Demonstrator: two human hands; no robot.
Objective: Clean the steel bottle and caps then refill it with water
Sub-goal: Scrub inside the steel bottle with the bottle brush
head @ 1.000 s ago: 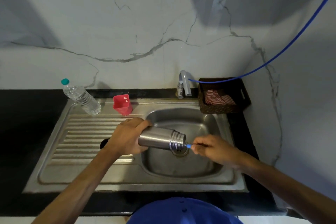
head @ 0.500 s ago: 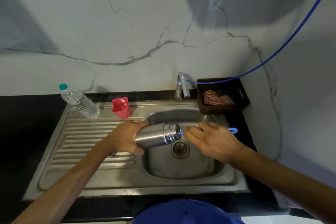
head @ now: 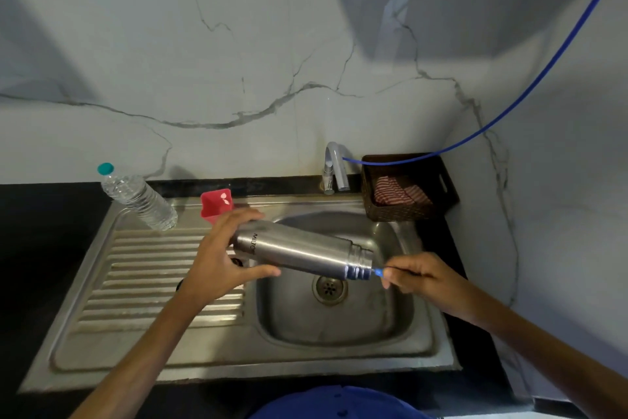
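Steel bottle (head: pixel 299 252) sideways above steel sink (head: pixel 339 327), marble wall (head: pixel 204 61)

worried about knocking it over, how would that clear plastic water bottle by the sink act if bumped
The plastic bottle is tall and narrow, standing on the sink's edge, so it probably tips easily. Being round, it would likely roll afterwards. Its teal cap is on, so spilling seems unlikely.

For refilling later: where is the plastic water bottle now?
The plastic water bottle stands at the sink's back left corner, left of the red cup.
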